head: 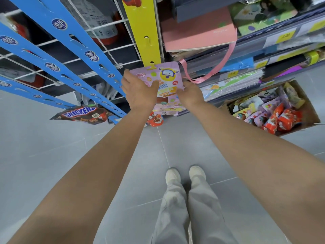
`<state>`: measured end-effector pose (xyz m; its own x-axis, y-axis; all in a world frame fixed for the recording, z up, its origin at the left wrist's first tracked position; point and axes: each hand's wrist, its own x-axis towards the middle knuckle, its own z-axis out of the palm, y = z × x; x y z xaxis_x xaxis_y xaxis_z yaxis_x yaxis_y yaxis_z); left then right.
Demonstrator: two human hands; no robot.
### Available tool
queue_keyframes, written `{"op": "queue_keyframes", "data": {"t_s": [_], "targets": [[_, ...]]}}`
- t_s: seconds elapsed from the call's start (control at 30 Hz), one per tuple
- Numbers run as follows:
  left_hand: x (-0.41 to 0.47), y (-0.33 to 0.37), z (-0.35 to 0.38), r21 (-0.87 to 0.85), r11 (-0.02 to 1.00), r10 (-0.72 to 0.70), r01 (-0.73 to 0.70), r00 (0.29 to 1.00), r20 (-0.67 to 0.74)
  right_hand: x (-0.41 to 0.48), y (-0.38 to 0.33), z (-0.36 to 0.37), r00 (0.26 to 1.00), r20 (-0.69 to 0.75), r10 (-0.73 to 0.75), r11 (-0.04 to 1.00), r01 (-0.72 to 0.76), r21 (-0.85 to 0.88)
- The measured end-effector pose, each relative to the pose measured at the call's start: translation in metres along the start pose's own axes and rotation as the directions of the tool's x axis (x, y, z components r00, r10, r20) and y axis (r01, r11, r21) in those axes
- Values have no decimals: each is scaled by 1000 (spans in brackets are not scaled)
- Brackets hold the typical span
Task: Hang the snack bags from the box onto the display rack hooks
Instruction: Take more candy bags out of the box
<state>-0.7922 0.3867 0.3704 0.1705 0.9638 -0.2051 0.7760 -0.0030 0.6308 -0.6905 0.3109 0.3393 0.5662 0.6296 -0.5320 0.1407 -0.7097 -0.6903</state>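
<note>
The left hand (139,92) grips the left edge of a lilac snack bag (168,76) and the right hand (190,95) pinches its right edge, low on the yellow strip (144,32). A hook (152,67) of the strip overlaps the bag's top edge. The box (306,105) of bags stands on the floor, right of the strip

On grey tiled floor (61,147): open cardboard box (309,110) of snack bags (274,117) beside the shelves (263,71); two pale shoes (173,175).
</note>
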Motion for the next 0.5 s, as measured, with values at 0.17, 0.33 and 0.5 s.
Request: {"op": "queue_keyframes", "data": {"t_s": [0.17, 0.33, 0.5], "targets": [[-8, 7, 6, 0, 996, -89, 90, 987, 134, -14, 3, -11, 997, 66, 33, 999, -34, 22], [-22, 32, 25, 69, 988, -152, 135, 853, 499, -25, 25, -39, 991, 62, 116, 991, -119, 59], [-46, 59, 69, 158, 987, -83, -30, 744, 663, -33, 73, -80, 967, 13, 256, 958, -255, 132]]}}
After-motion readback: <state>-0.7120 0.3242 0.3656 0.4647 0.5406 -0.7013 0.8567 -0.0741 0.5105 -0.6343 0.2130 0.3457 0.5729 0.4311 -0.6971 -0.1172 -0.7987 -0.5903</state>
